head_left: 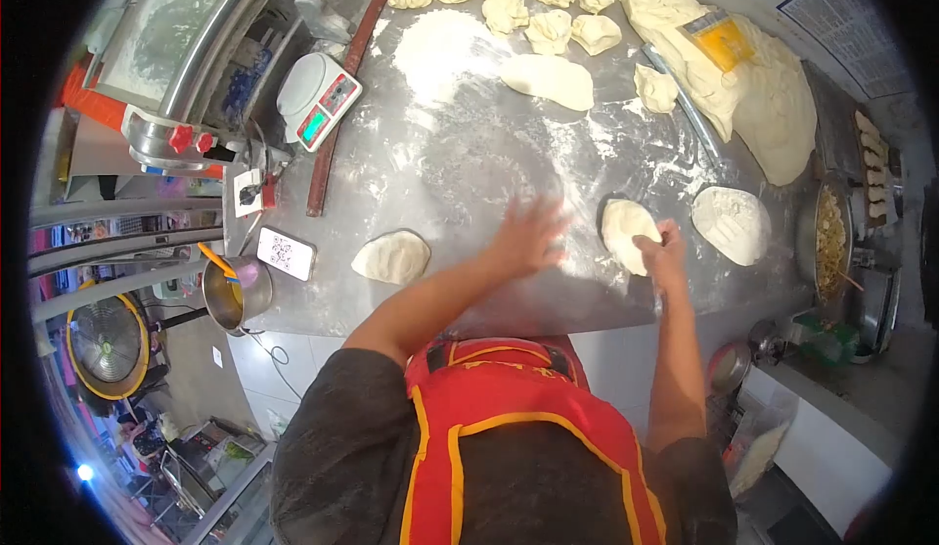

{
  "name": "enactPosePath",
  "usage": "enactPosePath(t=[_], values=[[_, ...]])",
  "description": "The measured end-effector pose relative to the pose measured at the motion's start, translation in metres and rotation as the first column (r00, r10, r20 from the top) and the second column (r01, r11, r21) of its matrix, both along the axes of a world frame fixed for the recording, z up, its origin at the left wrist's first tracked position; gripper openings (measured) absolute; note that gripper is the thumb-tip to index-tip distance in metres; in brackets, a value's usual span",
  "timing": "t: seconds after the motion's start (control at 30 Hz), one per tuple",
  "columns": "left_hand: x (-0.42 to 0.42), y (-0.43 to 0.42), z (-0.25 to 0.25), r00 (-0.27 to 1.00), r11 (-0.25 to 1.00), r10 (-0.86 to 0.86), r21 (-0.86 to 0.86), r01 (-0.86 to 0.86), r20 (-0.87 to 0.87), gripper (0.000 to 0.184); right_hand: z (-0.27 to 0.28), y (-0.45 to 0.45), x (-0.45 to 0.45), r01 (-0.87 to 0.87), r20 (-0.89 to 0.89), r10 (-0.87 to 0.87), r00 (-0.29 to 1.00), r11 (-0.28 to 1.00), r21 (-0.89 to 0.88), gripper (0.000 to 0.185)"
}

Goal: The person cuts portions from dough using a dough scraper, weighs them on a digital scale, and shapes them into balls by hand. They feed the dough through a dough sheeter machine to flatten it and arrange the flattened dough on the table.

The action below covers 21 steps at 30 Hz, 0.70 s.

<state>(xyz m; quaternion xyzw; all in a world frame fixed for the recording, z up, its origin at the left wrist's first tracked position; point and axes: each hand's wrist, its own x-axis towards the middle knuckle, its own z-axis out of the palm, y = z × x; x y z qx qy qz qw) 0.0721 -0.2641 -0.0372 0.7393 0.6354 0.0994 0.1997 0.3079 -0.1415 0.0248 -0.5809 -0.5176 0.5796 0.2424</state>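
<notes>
While right fingers (669,235) pinch flat dough (625,227) by right edge, likely sparing its middle, left fingers (550,220) spread wide, blurred, seemingly empty, above worktop (377,178), left of dough.

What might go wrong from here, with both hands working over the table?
The right hand grips a dough piece near one edge, so lifting it there may stretch or tear it.
The left forearm passes close to another dough piece and could squash it.
The metal pot sits at the table's edge, its orange handle sticking up; a knock might tip it.
</notes>
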Motion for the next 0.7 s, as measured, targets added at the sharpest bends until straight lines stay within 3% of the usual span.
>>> enactPosePath(t=[0.07,0.13,0.17,0.27,0.3,0.33,0.37,0.47,0.57,0.63,0.7], values=[[0.007,-0.047,0.007,0.995,0.995,-0.099,-0.005,0.099,-0.005,0.062,0.013,0.005,0.0,-0.059,-0.081,0.057,0.995,0.998,-0.023,0.027],[-0.013,-0.079,0.008,0.998,1.0,-0.021,-0.022,0.02,-0.054,0.058,0.023,0.004,-0.017,-0.123,-0.209,0.111,0.972,0.992,-0.042,0.03],[-0.019,-0.089,0.006,0.997,0.999,0.022,-0.028,-0.024,-0.08,0.056,0.013,0.004,-0.02,-0.227,-0.199,0.217,0.956,0.974,-0.027,0.034],[-0.035,-0.078,0.024,0.931,0.911,0.348,0.195,-0.364,0.11,0.053,0.028,-0.011,-0.064,-0.406,-0.431,0.279,0.858,0.882,-0.238,0.039],[-0.036,-0.066,0.031,0.765,0.855,0.481,-0.037,-0.517,0.429,0.048,0.027,-0.013,-0.073,-0.448,-0.403,0.341,0.849,0.869,-0.211,0.04],[-0.029,-0.049,0.039,0.471,0.773,0.593,-0.299,-0.559,0.653,0.044,0.026,-0.015,-0.081,-0.489,-0.372,0.4,0.838,0.853,-0.184,0.041],[-0.024,-0.038,0.043,0.098,0.684,0.662,-0.546,-0.484,0.743,0.039,0.025,-0.017,-0.086,-0.527,-0.336,0.456,0.824,0.835,-0.159,0.043],[-0.026,-0.025,0.05,-0.205,0.663,0.66,-0.689,-0.293,0.723,0.031,0.026,-0.016,-0.093,-0.493,-0.356,0.411,0.839,0.851,-0.182,0.045],[-0.03,-0.022,0.049,0.091,0.715,0.634,-0.537,-0.447,0.768,0.034,0.005,-0.018,-0.09,-0.398,-0.351,0.299,0.887,0.881,-0.257,0.049],[-0.019,-0.021,0.024,0.56,0.716,0.61,-0.088,-0.692,0.561,0.036,0.001,-0.028,-0.087,-0.415,-0.385,0.27,0.883,0.832,-0.367,0.052],[-0.019,-0.023,0.006,0.647,0.778,0.589,-0.121,-0.617,0.484,0.04,0.003,-0.036,-0.088,-0.465,-0.316,0.367,0.875,0.819,-0.336,0.051]])
